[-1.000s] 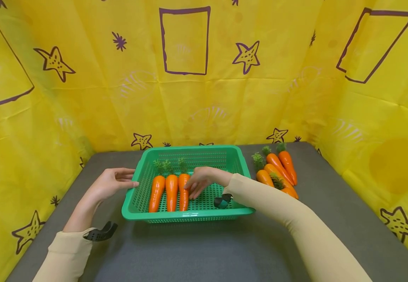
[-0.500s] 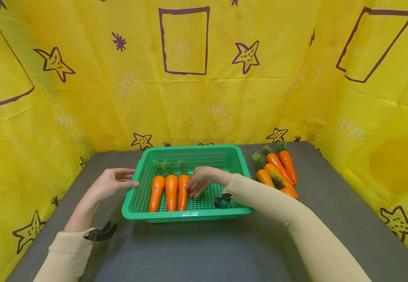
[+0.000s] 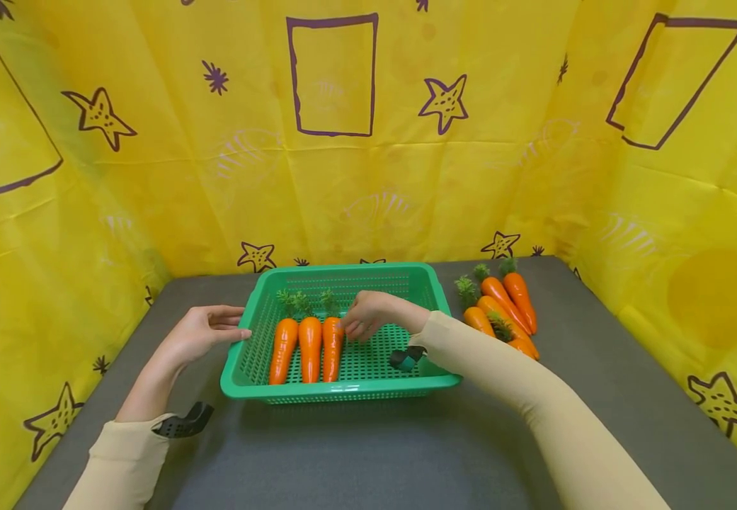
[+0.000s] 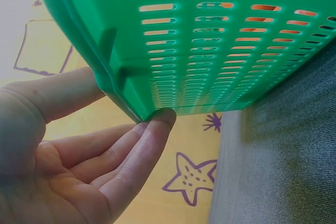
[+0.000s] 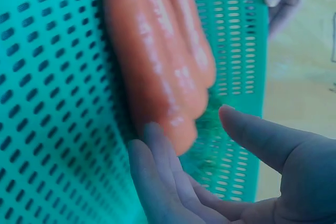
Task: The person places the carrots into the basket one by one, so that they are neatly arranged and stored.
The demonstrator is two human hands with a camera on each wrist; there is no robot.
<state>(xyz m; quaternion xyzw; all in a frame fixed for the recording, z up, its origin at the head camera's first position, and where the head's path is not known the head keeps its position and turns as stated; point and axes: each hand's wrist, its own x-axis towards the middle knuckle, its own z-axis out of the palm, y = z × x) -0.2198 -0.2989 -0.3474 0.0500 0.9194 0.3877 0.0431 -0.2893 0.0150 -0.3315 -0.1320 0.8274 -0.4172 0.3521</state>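
Observation:
A green plastic basket point(image 3: 343, 389) holds three orange carrots with leafy green tops, lying side by side in its left half. My left hand point(image 3: 197, 333) grips the basket's left rim, with thumb and fingers on either side of it in the left wrist view. Over the inside of the basket, my right hand point(image 3: 376, 313) is at the upper end of the rightmost carrot point(image 3: 332, 354). In the right wrist view, its fingers point(image 5: 142, 169) touch that carrot's top end, while the thumb point(image 5: 252, 132) stands apart.
Several more carrots point(image 3: 502, 312) lie in a loose pile on the dark grey table point(image 3: 355, 453), right of the basket. Yellow patterned cloth point(image 3: 343, 198) stands behind the table and along both sides.
My right hand has moved slightly up and away along the rightmost carrot. That carrot shifted slightly left, then its upper part settled beside the middle one. My left hand stays on the rim.

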